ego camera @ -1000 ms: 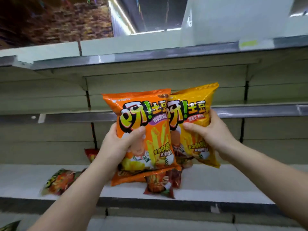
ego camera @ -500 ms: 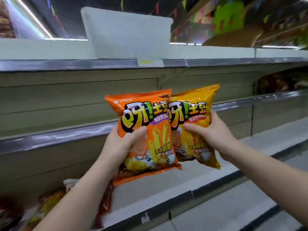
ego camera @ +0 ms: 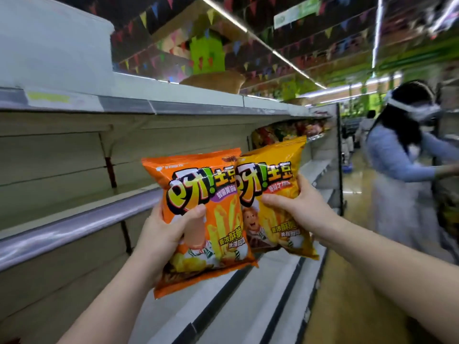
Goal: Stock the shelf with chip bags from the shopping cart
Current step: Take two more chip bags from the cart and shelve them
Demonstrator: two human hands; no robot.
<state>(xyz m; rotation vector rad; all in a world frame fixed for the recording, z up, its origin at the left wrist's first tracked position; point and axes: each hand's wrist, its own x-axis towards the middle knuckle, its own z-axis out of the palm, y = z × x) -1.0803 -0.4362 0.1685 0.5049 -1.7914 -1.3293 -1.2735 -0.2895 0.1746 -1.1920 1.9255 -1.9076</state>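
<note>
While both arms reach forward into the middle of the view, each hand grips one chip bag upright in the air in front of the shelves. The left hand [ego camera: 167, 228] clasps the lower left side of an orange bag [ego camera: 198, 219], thumb pressed across the front and fingers hidden behind it. The right hand [ego camera: 296, 209] pinches the right side of a yellow bag [ego camera: 270, 192], thumb on the front and the other fingers out of sight at the back. The two bags sit side by side, the orange one's right edge overlapping the yellow one's left edge, and both fronts face the camera with large cartoon lettering and pictures of fries. Just left of the left hand runs the grey front rail of a bare middle shelf [ego camera: 74, 219], and a white bottom shelf [ego camera: 248, 294] stretches below both hands. Above the hands sits the top shelf [ego camera: 173, 108], carrying a blurred yellow price tag [ego camera: 49, 98] at the far left. Beyond the yellow bag, further along the shelving, a blurred cluster of colourful packets [ego camera: 288, 131] fills one bay. To the right of the right hand, well apart across the aisle, another person [ego camera: 402, 170] in a pale blue top reaches toward the right edge of the view. Strings of small coloured flags [ego camera: 173, 36] hang overhead.
</note>
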